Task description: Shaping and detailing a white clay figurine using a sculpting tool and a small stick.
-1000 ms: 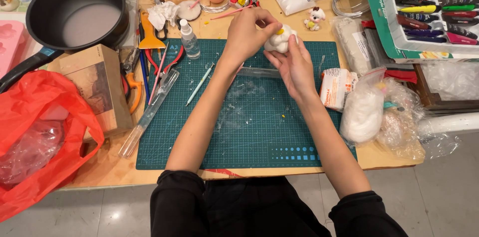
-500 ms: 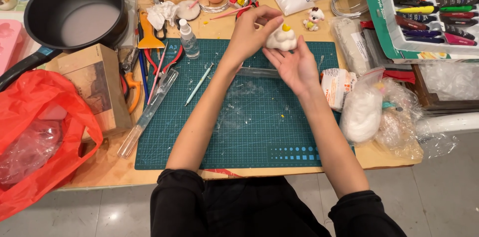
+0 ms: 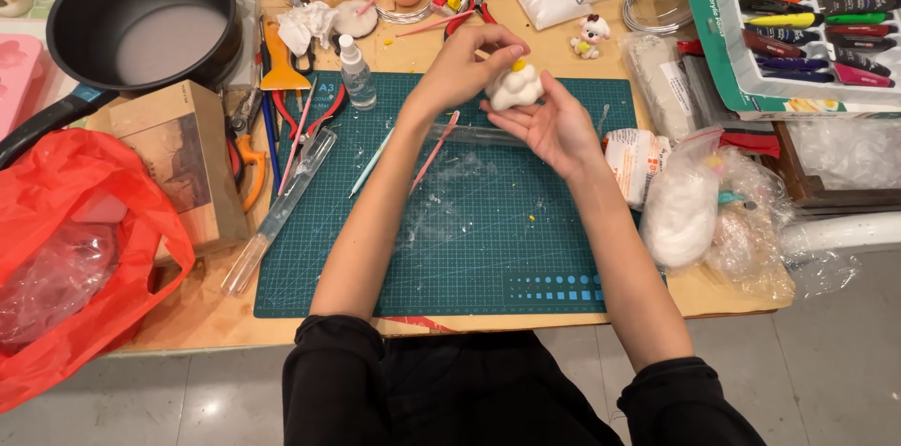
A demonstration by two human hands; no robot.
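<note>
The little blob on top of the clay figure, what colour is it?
Yellow. The blob sits on the white clay figure, seen in the head view.

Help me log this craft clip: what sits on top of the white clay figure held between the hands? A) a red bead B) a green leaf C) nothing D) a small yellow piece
D: a small yellow piece sits on top of the white clay figure, which rests on the right hand while the left hand pinches at its top.
</note>
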